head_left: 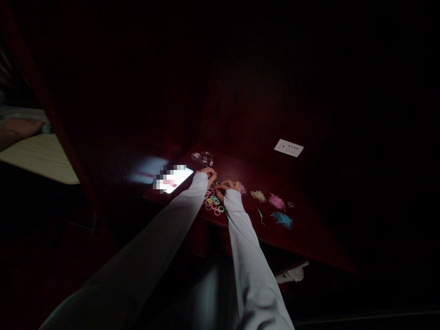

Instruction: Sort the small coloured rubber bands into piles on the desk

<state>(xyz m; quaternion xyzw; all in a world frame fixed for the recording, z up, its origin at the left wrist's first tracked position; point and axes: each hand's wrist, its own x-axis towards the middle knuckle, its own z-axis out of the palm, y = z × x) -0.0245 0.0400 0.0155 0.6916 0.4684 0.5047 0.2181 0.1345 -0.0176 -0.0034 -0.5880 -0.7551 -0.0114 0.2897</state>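
My left hand (209, 175) is over the dark red table (240, 168), its fingers bent and drawn together. Close beside it, my right hand (229, 186) has its fingers curled, the tips pointing left toward the other hand. Whatever sits between the fingertips of either hand is too small and dark to make out. Just below the hands lies a cluster of small coloured ring-shaped hair ties (210, 204) in pink, yellow, mint and purple. Behind my left hand stands a small clear jar (206, 158). A lit phone (179, 178) lies to the left of that hand.
Right of my hands lie piles of thin bands: purple (244, 189), cream (258, 196), pink (277, 201) and blue (283, 219). A slim green tool (261, 216) lies nearer the edge. A white socket plate (289, 148) is behind. Another person's arm (22, 128) shows far left.
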